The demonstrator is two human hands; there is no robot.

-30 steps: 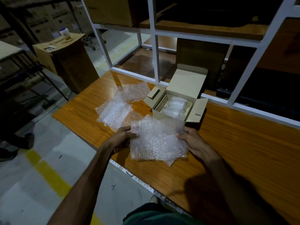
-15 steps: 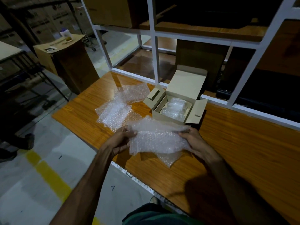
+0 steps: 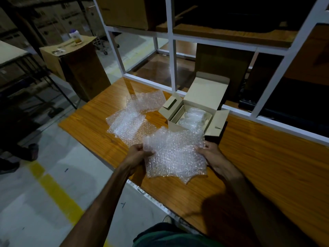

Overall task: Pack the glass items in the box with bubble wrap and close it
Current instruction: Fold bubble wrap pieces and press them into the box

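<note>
A sheet of bubble wrap point(image 3: 175, 154) is held above the near part of the wooden table point(image 3: 258, 157). My left hand point(image 3: 138, 155) pinches its left edge and my right hand point(image 3: 211, 154) grips its right edge. Just beyond it stands a small cardboard box point(image 3: 207, 94) with its lid and side flaps open. Inside lie items wrapped in bubble wrap point(image 3: 195, 118); the glass itself is hidden under the wrap.
More bubble wrap sheets point(image 3: 132, 118) lie on the table left of the box. A white metal shelf frame point(image 3: 173, 59) rises behind the box. A tall carton point(image 3: 78, 68) with a bottle on top stands on the floor at the left. A yellow floor line runs below.
The sheet was folded down half a second ago; now it is spread out flat again between both hands, which stay at its edges.
</note>
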